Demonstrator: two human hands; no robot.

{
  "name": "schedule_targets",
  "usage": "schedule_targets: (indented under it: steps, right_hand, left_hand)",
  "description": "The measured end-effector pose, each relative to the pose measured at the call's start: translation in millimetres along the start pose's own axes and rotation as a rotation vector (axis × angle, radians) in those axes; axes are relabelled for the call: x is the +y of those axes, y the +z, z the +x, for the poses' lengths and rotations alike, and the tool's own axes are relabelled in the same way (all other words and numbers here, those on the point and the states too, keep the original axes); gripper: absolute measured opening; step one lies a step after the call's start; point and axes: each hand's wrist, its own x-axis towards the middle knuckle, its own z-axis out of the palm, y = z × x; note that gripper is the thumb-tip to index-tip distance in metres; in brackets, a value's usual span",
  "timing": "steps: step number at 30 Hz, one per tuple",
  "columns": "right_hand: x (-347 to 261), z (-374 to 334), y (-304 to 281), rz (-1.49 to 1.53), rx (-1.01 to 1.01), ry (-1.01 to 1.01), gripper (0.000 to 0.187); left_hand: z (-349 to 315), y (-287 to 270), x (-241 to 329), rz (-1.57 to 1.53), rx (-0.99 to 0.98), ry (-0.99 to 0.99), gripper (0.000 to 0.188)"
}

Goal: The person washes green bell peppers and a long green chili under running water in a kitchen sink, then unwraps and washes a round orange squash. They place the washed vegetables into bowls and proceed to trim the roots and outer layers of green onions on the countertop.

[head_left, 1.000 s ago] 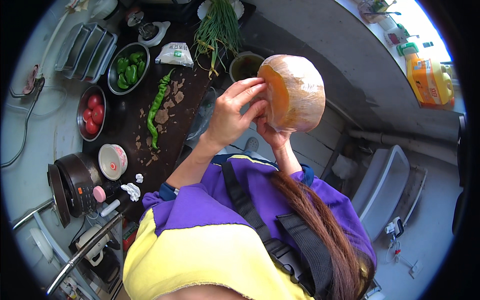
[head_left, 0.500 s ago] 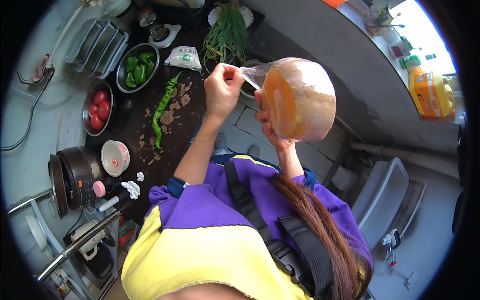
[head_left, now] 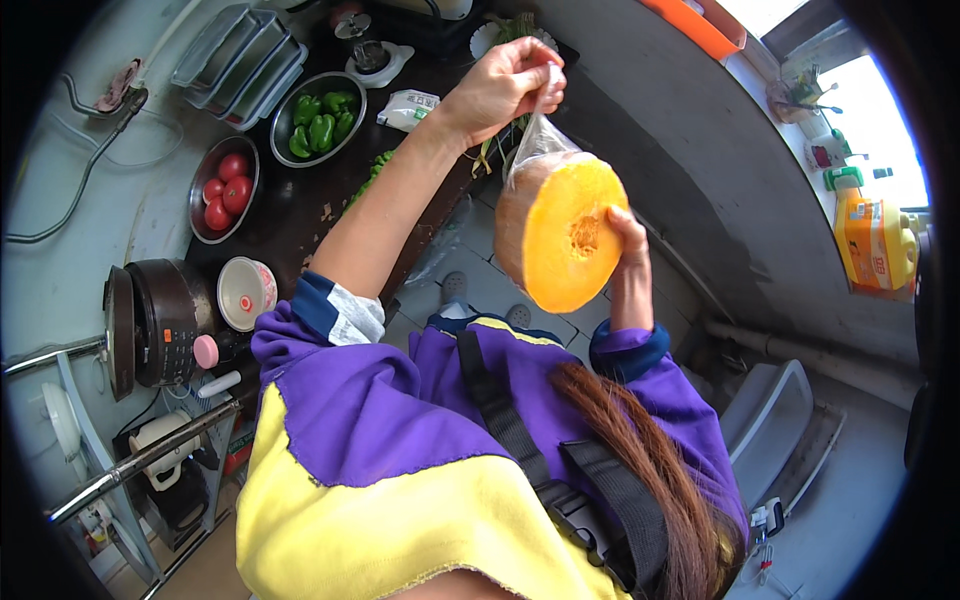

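- Pumpkin (head_left: 560, 230): you hold it up in front of you, above the floor (head_left: 480, 233) and beside the counter (head_left: 288, 238), its orange cut face (head_left: 560, 275) turned toward you.
- Plastic film (head_left: 540, 133): it rises from the pumpkin's top, gathered into a twist.
- Left hand (head_left: 512, 88): your fingers are pinched together on that twist, above the pumpkin.
- Right hand (head_left: 630, 238): you grip the pumpkin's side, thumb at the cut face, other fingers hidden.
- Progress: the cut face looks largely bare, and film seems to remain around the top; whether any clings behind, you cannot tell from here.
- Counter: tomatoes (head_left: 230, 190) and green peppers (head_left: 320, 132) sit in metal bowls (head_left: 280, 128), near a white packet (head_left: 406, 110).
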Motion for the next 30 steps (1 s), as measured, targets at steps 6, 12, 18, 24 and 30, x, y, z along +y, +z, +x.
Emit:
schedule_targets:
  steps: [6, 12, 18, 24, 30]
  right_hand:
    - [-64.6, -15.6, 49.5, -0.719, -0.125, -0.427, 0.075]
    - [-59.9, -18.8, 77.8, -0.807, -0.151, -0.465, 0.075]
    - [-56.4, -8.3, 78.6, -1.206, -0.183, -0.544, 0.070]
    - [-50.6, -6.1, 75.6, -1.467, -0.161, -0.561, 0.069]
    - [-39.2, -9.0, 62.1, -1.441, -0.091, -0.540, 0.071]
  left_hand:
    - [-40.0, -18.1, 32.2, -0.229, -0.532, 0.411, 0.013]
    - [-52.3, -21.2, 26.5, 0.173, -0.427, -0.061, 0.064]
    - [-64.7, -4.7, 46.6, 1.034, -0.309, -0.241, 0.022]
    - [-60.0, -4.3, 23.7, 0.696, -0.104, -0.049, 0.008]
    - [-67.6, -29.1, 40.7, 0.062, 0.265, 0.122, 0.012]
